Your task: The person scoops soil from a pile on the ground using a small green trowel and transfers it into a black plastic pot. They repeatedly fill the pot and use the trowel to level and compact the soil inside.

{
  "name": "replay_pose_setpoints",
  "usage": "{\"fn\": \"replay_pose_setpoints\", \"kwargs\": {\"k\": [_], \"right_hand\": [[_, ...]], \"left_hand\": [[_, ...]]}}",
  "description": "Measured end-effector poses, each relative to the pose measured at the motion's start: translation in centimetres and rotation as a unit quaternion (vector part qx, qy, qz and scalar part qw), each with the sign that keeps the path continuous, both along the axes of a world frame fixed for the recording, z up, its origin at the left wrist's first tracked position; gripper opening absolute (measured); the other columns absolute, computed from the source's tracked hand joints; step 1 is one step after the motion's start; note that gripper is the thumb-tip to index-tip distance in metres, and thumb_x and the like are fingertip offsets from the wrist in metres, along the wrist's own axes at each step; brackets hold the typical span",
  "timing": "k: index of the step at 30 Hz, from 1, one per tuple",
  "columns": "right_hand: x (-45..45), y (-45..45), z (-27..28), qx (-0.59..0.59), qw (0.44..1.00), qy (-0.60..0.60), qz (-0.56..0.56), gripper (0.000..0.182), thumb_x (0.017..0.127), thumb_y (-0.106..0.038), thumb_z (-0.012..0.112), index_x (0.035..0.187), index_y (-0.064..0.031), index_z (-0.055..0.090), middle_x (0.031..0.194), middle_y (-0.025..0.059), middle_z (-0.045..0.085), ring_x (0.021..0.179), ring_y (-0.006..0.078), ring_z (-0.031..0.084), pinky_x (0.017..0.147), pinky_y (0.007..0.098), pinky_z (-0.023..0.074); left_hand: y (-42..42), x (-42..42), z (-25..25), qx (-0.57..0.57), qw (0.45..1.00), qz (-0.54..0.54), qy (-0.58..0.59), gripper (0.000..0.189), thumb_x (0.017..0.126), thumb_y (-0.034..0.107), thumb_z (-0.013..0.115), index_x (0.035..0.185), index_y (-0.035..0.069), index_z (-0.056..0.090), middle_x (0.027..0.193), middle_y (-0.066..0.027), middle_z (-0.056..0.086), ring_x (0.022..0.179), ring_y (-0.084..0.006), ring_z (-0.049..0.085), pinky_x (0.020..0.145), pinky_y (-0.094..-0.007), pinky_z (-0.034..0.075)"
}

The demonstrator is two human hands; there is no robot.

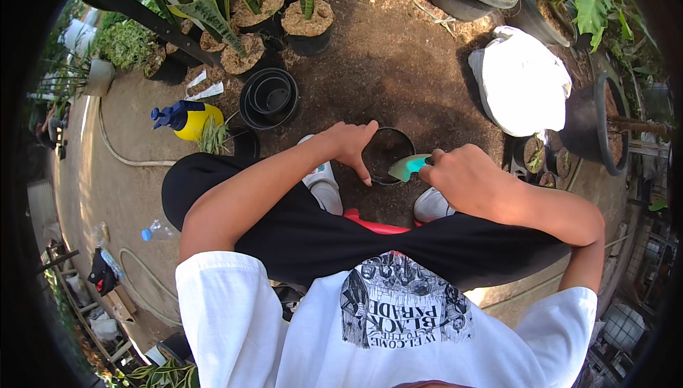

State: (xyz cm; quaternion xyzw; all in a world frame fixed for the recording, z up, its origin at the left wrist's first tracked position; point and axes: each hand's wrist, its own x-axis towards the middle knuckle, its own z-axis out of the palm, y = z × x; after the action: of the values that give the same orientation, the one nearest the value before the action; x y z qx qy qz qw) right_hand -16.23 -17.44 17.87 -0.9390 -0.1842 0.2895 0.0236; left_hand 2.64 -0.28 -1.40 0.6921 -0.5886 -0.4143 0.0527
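A round black plastic pot (392,148) with dark soil inside stands on the soil-strewn ground between my shoes. My left hand (355,145) is at the pot's left rim, thumb and fingers spread; whether it touches the rim I cannot tell. In my right hand (461,174) is a hand trowel (408,166) with a turquoise and metallic blade, its tip over the pot's lower right rim. Most of the trowel's handle is hidden by my fingers. Nested empty black pots (269,98) stand to the upper left, above a smaller black pot (244,141).
A yellow spray bottle (195,121) with a blue top stands at left. Potted snake plants (308,20) line the upper left. A white sack (523,81) lies at right, beside a large black pot (605,121). A hose (122,158) runs along the left ground.
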Motion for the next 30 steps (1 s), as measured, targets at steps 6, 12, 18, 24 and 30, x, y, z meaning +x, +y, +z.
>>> {"fn": "replay_pose_setpoints", "kwargs": {"k": [6, 12, 18, 24, 30], "right_hand": [[0.2, -0.5, -3.6, 0.036, 0.997, -0.06, -0.013, 0.032, 0.078, -0.007, 0.072, 0.11, -0.0017, 0.074, 0.095, 0.0163, 0.068, 0.078, 0.0313, 0.073, 0.066, 0.0418, 0.0579], [1.8, -0.8, 0.6, 0.014, 0.997, -0.078, -0.016, 0.015, 0.082, -0.008, 0.069, 0.094, -0.0035, 0.078, 0.095, 0.0199, 0.071, 0.081, 0.0325, 0.075, 0.068, 0.0402, 0.0589], [3.8, -0.1, -3.3, 0.029, 0.998, -0.037, 0.033, 0.03, 0.07, -0.008, 0.077, 0.099, -0.0014, 0.076, 0.1, 0.0194, 0.07, 0.079, 0.033, 0.074, 0.068, 0.0427, 0.0587], [4.9, 1.7, -3.5, 0.1, 0.992, -0.074, 0.038, 0.029, 0.068, -0.006, 0.079, 0.095, 0.001, 0.073, 0.095, 0.0189, 0.07, 0.079, 0.0343, 0.074, 0.067, 0.0423, 0.0591], [6.1, 3.4, -1.4, 0.154, 0.982, -0.101, 0.036, 0.024, 0.069, -0.006, 0.079, 0.092, 0.0006, 0.073, 0.091, 0.018, 0.071, 0.076, 0.0329, 0.074, 0.065, 0.0408, 0.0588]], "left_hand": [[0.3, 0.2, -0.3, -0.003, 1.0, 0.008, 0.009, 0.114, 0.053, 0.062, 0.098, 0.129, 0.001, 0.04, 0.114, -0.0263, 0.07, 0.111, -0.0445, 0.069, 0.093, -0.0491, 0.054], [0.4, -0.1, 0.2, -0.02, 1.0, 0.009, -0.009, 0.118, 0.051, 0.064, 0.097, 0.135, 0.001, 0.043, 0.109, -0.0243, 0.073, 0.107, -0.0437, 0.071, 0.091, -0.0496, 0.055], [0.9, 0.0, 0.3, -0.027, 0.999, 0.029, 0.007, 0.12, 0.05, 0.066, 0.096, 0.138, 0.003, 0.045, 0.109, -0.0236, 0.074, 0.108, -0.0426, 0.071, 0.09, -0.049, 0.055], [1.3, -0.2, -0.6, -0.048, 0.998, 0.039, 0.01, 0.124, 0.049, 0.066, 0.096, 0.144, 0.006, 0.044, 0.113, -0.0228, 0.074, 0.111, -0.0408, 0.071, 0.092, -0.0485, 0.055], [0.9, 0.0, -1.2, -0.015, 0.999, 0.025, 0.025, 0.118, 0.051, 0.066, 0.096, 0.141, 0.008, 0.047, 0.115, -0.0217, 0.074, 0.111, -0.0404, 0.071, 0.092, -0.0488, 0.055]]}}
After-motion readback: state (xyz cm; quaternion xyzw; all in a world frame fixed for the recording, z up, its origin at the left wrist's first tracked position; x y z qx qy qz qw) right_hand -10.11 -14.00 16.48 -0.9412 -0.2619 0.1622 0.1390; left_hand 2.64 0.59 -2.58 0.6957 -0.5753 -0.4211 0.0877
